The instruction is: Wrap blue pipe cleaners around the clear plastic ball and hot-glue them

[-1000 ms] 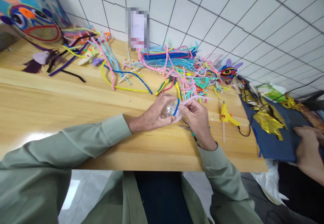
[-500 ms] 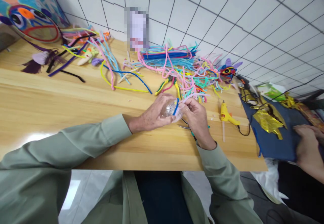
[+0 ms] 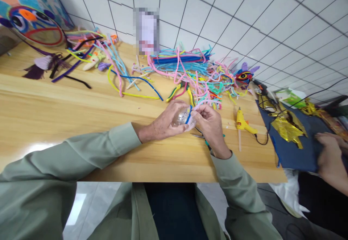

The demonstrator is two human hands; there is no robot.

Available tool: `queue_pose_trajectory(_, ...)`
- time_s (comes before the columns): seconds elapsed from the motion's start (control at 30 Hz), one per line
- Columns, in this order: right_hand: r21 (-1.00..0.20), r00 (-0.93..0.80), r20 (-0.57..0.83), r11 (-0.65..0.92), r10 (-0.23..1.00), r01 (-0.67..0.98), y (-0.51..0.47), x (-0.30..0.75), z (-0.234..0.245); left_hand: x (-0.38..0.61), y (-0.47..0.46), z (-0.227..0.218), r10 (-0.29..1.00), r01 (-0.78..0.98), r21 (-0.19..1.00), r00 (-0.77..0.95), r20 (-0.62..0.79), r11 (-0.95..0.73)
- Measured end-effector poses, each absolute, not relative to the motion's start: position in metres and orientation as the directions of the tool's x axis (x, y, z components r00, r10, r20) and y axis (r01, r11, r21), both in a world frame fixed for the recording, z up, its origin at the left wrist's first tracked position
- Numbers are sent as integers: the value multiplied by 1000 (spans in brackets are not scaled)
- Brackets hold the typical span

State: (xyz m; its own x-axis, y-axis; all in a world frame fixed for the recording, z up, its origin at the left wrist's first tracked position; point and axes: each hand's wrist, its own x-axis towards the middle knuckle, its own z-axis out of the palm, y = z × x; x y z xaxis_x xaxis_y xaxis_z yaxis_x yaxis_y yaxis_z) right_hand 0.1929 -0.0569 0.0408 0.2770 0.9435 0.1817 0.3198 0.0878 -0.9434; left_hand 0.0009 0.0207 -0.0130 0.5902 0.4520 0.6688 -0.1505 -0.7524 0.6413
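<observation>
A clear, rounded plastic piece (image 3: 179, 118), perhaps part of a bottle, is gripped in my left hand (image 3: 162, 124) above the table. Around it runs a blue pipe cleaner (image 3: 189, 114), with pale lilac strands beside the band. My right hand (image 3: 208, 122) pinches a pale lilac pipe cleaner (image 3: 210, 102) against the plastic's right side, its end sticking out past my fingers. Under my right hand lie scissors (image 3: 199, 136), partly hidden by it. Just behind both hands rest yellow-and-green handled pliers (image 3: 181, 91).
A yellow glue gun (image 3: 243, 122) lies on the wooden table (image 3: 81, 106) to the right. Bundled pipe cleaners (image 3: 182, 60) line the tiled wall. A fish-like mask (image 3: 38, 24) stands at left. Gold foil (image 3: 289, 127) and another person's hands (image 3: 330, 149) are at far right.
</observation>
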Motion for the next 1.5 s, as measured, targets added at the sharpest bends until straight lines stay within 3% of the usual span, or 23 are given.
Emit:
queue_pose_trajectory(0.2, -946, 274, 183, 93, 944, 311, -57, 191, 40, -1, 20, -11, 478, -159, 683, 603, 639, -713)
queue_pose_trajectory(0.47, -935, 255, 169, 73, 952, 347, -59, 191, 43, -1, 16, -5, 617, -124, 830, 611, 496, -544)
queue_pose_trajectory(0.97, -929, 252, 177, 77, 952, 361, -57, 189, 44, 1, 21, -7, 639, -138, 854, 606, 473, -502)
queue_pose_trajectory(1.07, -934, 267, 175, 75, 948, 348, -55, 190, 43, 1, 22, -7, 607, -124, 830, 625, 491, -544)
queue_pose_trajectory(1.27, -954, 291, 160, 71, 943, 291, -52, 192, 42, 3, 24, -15, 490, -111, 663, 585, 646, -741)
queue_pose_trajectory(1.5, -950, 293, 173, 81, 940, 300, -51, 189, 42, 1, 27, -14, 453, -117, 645, 619, 642, -755)
